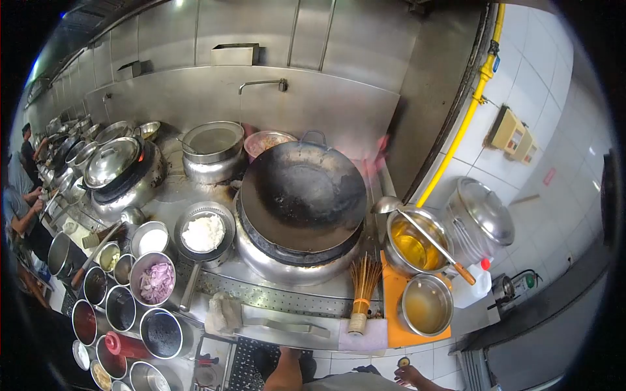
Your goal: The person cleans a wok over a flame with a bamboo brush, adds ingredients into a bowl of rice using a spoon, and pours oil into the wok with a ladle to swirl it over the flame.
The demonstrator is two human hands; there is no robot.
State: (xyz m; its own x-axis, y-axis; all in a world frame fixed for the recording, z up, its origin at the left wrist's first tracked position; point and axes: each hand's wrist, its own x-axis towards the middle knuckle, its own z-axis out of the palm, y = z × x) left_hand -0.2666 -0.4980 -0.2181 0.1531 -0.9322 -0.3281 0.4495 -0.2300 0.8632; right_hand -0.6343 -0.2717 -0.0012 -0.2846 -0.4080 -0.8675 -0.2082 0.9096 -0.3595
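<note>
Resting on the stove (287, 275), the wok (306, 189) was placed near the bamboo brush (366, 287). Left hand (289, 357) was partly seen, grip unclear; small round item (404, 362) was seen at right hand (409, 375), hold unclear. Red wall sticker (550, 176): print too small to be read.

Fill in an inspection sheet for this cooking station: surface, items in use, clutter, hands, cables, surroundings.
Surface: steel cooktop, dark marks around burners.
Job's things: large wok, no food visible inside; bristle brush just in front, to its right.
Clutter: ladle lies across the bowl of yellow liquid; crumpled rag at the front edge; tins crowded at left, one with chopped purple pieces.
Hands: left at bottom edge, grip unclear; right by a small round item, hold unclear.
Cables: none clearly seen; yellow pipe on wall.
Surroundings: other people far left.
</note>
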